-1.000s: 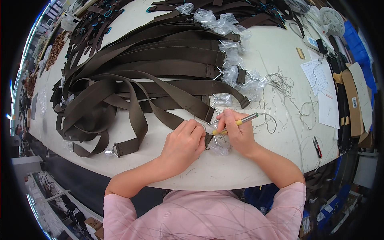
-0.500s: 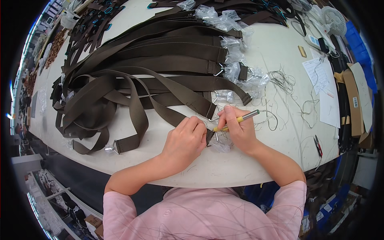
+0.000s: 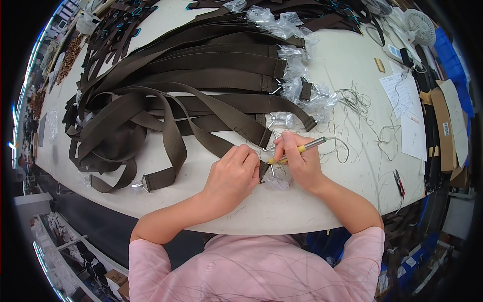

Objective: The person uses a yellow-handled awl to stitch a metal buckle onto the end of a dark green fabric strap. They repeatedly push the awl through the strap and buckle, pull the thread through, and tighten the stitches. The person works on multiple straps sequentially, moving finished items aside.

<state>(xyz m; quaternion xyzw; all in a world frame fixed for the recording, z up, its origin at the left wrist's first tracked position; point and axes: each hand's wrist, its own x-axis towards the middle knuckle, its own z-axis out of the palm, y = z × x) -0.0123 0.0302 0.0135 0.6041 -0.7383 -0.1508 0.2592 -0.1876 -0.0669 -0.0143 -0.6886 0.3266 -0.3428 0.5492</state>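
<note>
My left hand (image 3: 234,173) is closed on the end of a dark brown webbing strap (image 3: 220,144), pressing it to the table. In a pen grip, my right hand (image 3: 301,161) holds a corded pen-shaped tool (image 3: 313,144) with a yellow grip and silver barrel. Its tip meets the strap end beside my left fingers; the exact contact is too small to make out. Clear plastic wrap (image 3: 277,181) and a metal piece lie just under the tool. Further dark brown straps (image 3: 221,80) with stitched ends and metal hooks are heaped beyond and left of my hands.
Loose threads (image 3: 354,102) are scattered to the right. Red-and-black thread snips (image 3: 399,183) lie near the right edge, below paper sheets (image 3: 397,95). A white fan (image 3: 420,26) and a cardboard piece (image 3: 445,128) stand along the right side. The table edge (image 3: 241,231) curves before me.
Almost nothing differs. Both hands keep their places, with the tool tip still at the strap end and only the slightest shift of the fingers.
</note>
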